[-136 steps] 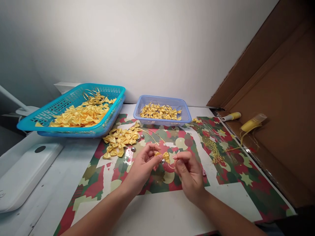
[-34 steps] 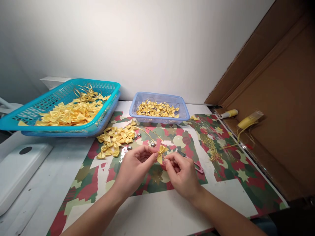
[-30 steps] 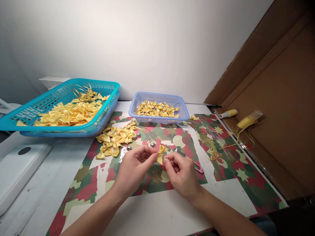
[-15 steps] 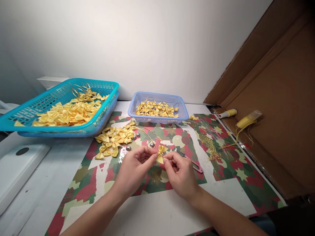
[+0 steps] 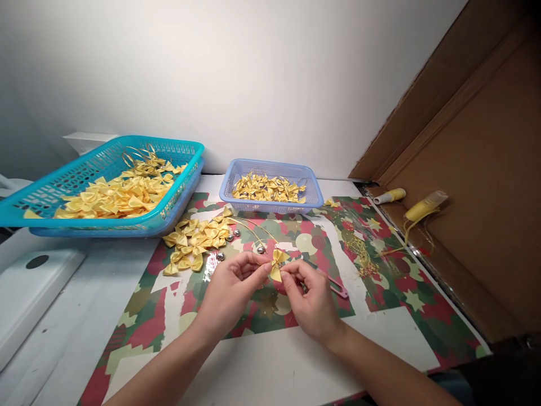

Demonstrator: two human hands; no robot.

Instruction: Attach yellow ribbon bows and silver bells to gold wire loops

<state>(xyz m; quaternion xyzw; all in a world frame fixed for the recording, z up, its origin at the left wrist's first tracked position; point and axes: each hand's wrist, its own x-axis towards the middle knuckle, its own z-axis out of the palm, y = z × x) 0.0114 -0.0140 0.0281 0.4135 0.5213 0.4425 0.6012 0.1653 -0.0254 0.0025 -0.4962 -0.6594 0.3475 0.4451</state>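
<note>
A yellow ribbon bow (image 5: 278,260) is pinched between my two hands above the patterned paper. My left hand (image 5: 236,282) is closed on the bow's left side, thumb against forefinger. From the right, my right hand (image 5: 310,293) is closed on its lower edge. Thin gold cord (image 5: 267,232) runs from behind the bow toward a pile of yellow bows (image 5: 196,242). A small silver bell (image 5: 261,250) lies just beyond my left fingertips, and further silver bells (image 5: 220,256) rest beside the pile. Partly hidden behind my right hand is a pink-handled cutter (image 5: 338,288).
A turquoise basket (image 5: 186,186) of yellow bows stands at left, stacked on a blue one. A smaller blue basket (image 5: 270,207) with bows stands at the back. Gold threads (image 5: 361,254) lie at right, near yellow spools (image 5: 425,206) and a cardboard wall (image 5: 473,169).
Both hands stay almost in place with the bow between them. The gold cord loop near the bow has shifted slightly.
</note>
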